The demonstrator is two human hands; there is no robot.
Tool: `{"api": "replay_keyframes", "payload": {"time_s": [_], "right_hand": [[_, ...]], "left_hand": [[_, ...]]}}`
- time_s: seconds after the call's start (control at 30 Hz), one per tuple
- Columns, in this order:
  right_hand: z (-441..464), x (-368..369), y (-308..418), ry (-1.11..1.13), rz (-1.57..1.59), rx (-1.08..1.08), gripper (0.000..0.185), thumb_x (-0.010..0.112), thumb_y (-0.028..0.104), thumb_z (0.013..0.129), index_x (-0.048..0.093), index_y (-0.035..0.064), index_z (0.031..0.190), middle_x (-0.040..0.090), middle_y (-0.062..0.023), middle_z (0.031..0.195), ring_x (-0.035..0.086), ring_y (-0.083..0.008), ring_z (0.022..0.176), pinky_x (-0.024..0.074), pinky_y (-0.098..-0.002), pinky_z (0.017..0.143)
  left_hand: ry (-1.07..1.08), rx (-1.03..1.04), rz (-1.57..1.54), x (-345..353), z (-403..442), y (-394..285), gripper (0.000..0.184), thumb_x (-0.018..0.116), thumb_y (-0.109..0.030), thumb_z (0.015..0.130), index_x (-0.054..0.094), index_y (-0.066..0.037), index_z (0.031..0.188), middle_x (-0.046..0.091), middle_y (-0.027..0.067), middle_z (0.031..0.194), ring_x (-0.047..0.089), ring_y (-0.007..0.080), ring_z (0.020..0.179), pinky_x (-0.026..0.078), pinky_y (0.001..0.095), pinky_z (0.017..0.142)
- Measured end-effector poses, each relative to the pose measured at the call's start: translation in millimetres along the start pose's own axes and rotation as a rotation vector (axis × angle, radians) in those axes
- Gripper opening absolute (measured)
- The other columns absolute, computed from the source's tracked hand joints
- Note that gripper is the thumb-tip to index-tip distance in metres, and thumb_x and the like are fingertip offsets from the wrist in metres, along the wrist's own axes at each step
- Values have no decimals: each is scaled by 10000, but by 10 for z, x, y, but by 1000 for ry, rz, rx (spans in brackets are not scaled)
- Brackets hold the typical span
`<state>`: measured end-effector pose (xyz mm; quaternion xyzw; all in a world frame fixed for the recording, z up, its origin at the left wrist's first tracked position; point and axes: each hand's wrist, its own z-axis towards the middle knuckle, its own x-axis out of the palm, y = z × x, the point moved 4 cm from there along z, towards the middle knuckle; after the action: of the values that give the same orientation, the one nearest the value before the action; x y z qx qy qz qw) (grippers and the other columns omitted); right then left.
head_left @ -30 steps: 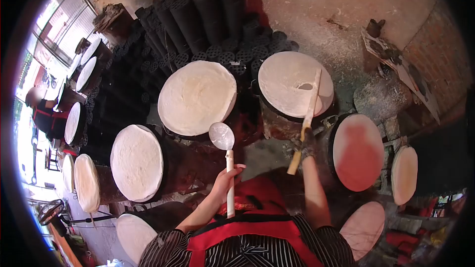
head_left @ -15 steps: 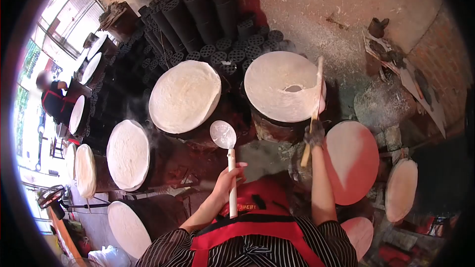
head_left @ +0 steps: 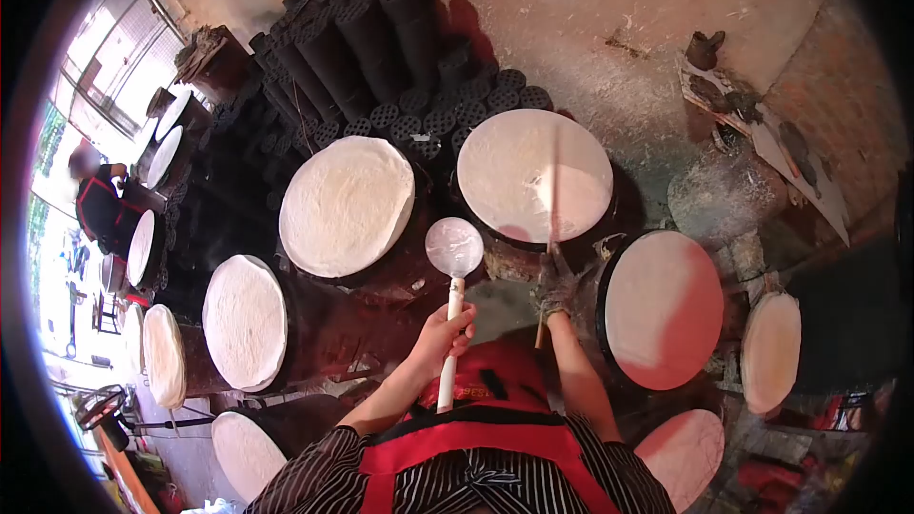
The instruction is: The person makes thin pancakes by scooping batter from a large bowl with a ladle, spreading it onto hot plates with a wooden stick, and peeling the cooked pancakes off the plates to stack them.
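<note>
My left hand is closed around the white handle of a ladle, its round bowl wet with pale batter and held below the back griddles. A dark glove covers my right hand, whose fingers wrap a long wooden spreading stick. That stick, blurred by motion, lies across the pale batter sheet on the back right griddle. The sheet now covers the whole round surface. Left of it, another griddle carries a whitish, rough-topped sheet.
More coated griddles surround me: one at left, one at right and several farther out. Behind stand stacked black perforated coal cylinders against the wall. A person in a red-strapped apron works at far left.
My right hand and the stick have swung left and nearer my body. The hole in the back right batter sheet has closed. The ladle has risen slightly in view, still in my left hand.
</note>
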<state>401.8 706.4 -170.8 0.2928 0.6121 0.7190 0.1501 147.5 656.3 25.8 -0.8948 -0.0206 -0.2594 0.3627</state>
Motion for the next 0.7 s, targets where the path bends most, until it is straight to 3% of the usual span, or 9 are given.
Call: {"api": "replay_keyframes", "payload": {"time_s": [0.03, 0.17, 0.23, 0.3, 0.33, 0.4, 0.57, 0.63, 0.7], "right_hand": [[38, 35, -121, 120, 289, 122, 304, 528, 71, 856, 542, -1, 1151, 569, -87, 1103, 531, -133, 959, 417, -217, 832], [-196, -94, 806, -262, -479, -130, 284, 517, 157, 864, 568, 74, 1132, 594, -98, 1003, 537, -197, 916, 410, -301, 876], [-171, -281, 186, -140, -633, -264, 319, 549, 229, 850, 570, 64, 1123, 593, -111, 994, 534, -189, 941, 366, -291, 918], [-357, 53, 547, -145, -1153, -592, 353, 570, 252, 839, 561, 59, 1134, 596, -98, 954, 535, -173, 919, 352, -264, 921], [-112, -27, 216, -26, -404, -69, 375, 509, 290, 869, 545, 76, 1175, 585, -89, 1108, 543, -192, 976, 415, -273, 820], [236, -245, 251, -134, -320, 171, 374, 567, 232, 839, 536, 73, 1176, 591, -53, 972, 534, -159, 905, 401, -233, 833], [122, -369, 22, -138, -198, 43, 344, 537, 134, 860, 508, 69, 1196, 518, 9, 735, 407, -83, 559, 347, -197, 502], [-144, -421, 129, -58, -545, -130, 418, 551, 132, 850, 434, 37, 1240, 450, -24, 910, 384, -126, 713, 328, -232, 608], [-586, -388, 635, 95, -1275, -353, 622, 609, 164, 814, 296, -25, 1317, 351, -112, 1342, 399, -240, 1174, 314, -310, 988]], "left_hand": [[16, 2, -4, 6, 21, -12, 146, 509, -137, 874, 463, -52, 984, 468, -2, 644, 345, 35, 441, 261, 162, 350], [-13, -25, -44, -109, 143, 3, 115, 503, -102, 865, 441, -54, 949, 462, 10, 688, 377, 51, 495, 287, 164, 387], [0, -1, -27, -133, 230, -4, 105, 502, -86, 861, 438, -53, 938, 460, 12, 705, 381, 57, 506, 293, 165, 399], [15, -12, -2, -139, 254, -33, 98, 501, -74, 858, 437, -54, 929, 458, 11, 713, 381, 60, 510, 296, 168, 401], [28, -37, 13, -127, 252, -57, 95, 502, -70, 857, 438, -55, 925, 457, 10, 713, 380, 61, 509, 295, 170, 398], [47, -71, 27, -127, 260, -65, 91, 502, -69, 856, 437, -56, 918, 455, 9, 714, 378, 64, 506, 292, 174, 391], [53, -65, 42, -153, 509, -77, 91, 505, -101, 858, 436, -59, 900, 449, 6, 694, 382, 75, 494, 289, 188, 377], [9, -12, 80, -151, 810, -162, 62, 470, -77, 837, 412, -54, 832, 419, 24, 634, 372, 90, 446, 286, 219, 342], [-37, 72, 189, -111, 1176, -342, 117, 457, -124, 829, 402, -65, 744, 400, 13, 559, 378, 114, 406, 308, 260, 342]]}}
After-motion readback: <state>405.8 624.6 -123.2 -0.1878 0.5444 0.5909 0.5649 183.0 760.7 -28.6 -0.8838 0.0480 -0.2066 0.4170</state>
